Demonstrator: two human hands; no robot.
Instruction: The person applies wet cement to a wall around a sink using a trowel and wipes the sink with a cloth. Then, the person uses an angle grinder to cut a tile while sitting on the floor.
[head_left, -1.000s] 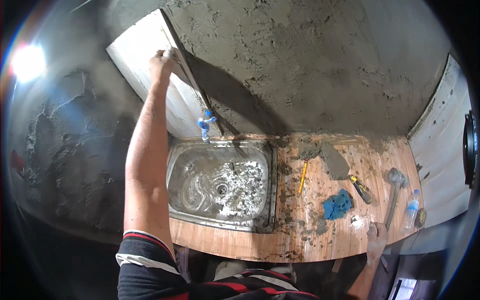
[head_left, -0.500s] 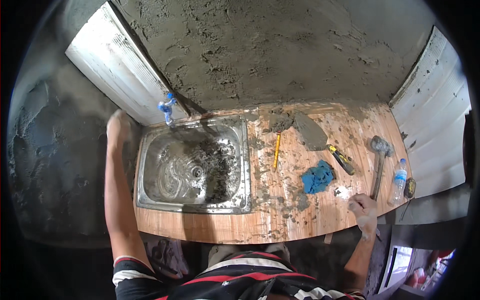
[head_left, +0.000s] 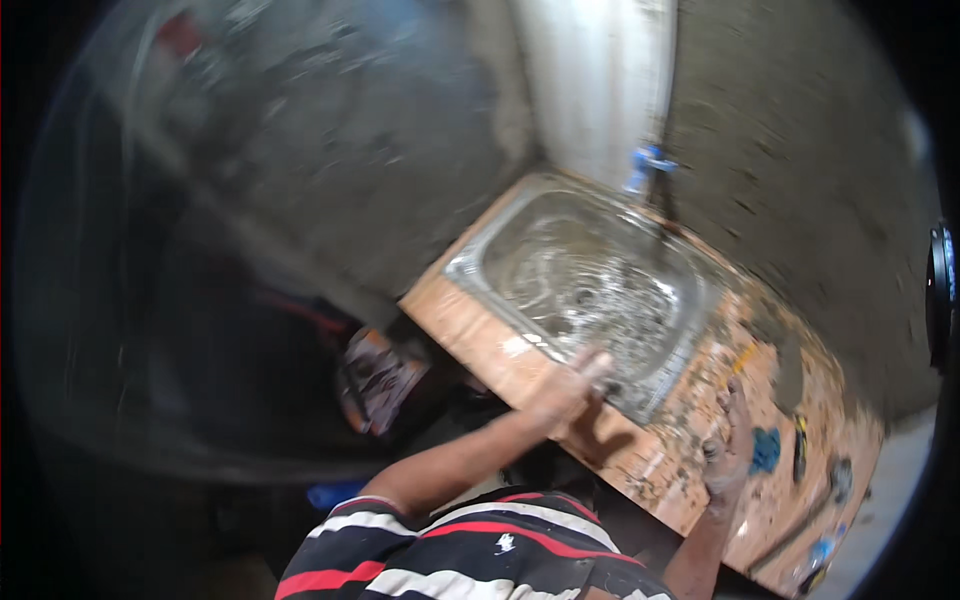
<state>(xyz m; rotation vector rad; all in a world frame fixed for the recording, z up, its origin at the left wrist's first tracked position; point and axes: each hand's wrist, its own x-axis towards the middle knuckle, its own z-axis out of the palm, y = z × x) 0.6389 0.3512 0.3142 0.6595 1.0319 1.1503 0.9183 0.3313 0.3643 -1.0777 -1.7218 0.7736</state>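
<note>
Mortar-smeared and set in a wooden countertop (head_left: 450, 310), the steel sink (head_left: 497, 313) lies ahead of me. My left hand (head_left: 570, 388) reaches over the sink's near rim, fingers stretched out and somewhat blurred, with nothing visible in it. Above the wood right of the sink is my right hand (head_left: 730, 445), its fingers extended and empty. The fingertips come close to a yellow pencil (head_left: 743, 358). A crumpled blue cloth (head_left: 766, 450) lies just right of that hand. Behind the cloth rests a mortar-coated trowel (head_left: 789, 378).
Farther right lie a utility knife (head_left: 800, 450), a hammer (head_left: 841, 478), a plastic bottle (head_left: 822, 550) and a tape measure (head_left: 812, 580). A blue tap (head_left: 652, 163) stands behind the sink by a white panel (head_left: 605, 90). A printed bag (head_left: 380, 380) sits below, left of the counter.
The view has swung left, tilting the counter. My left hand has come from the wall side to the sink's near edge. My right hand has moved left past the cloth and its fingers have straightened.
</note>
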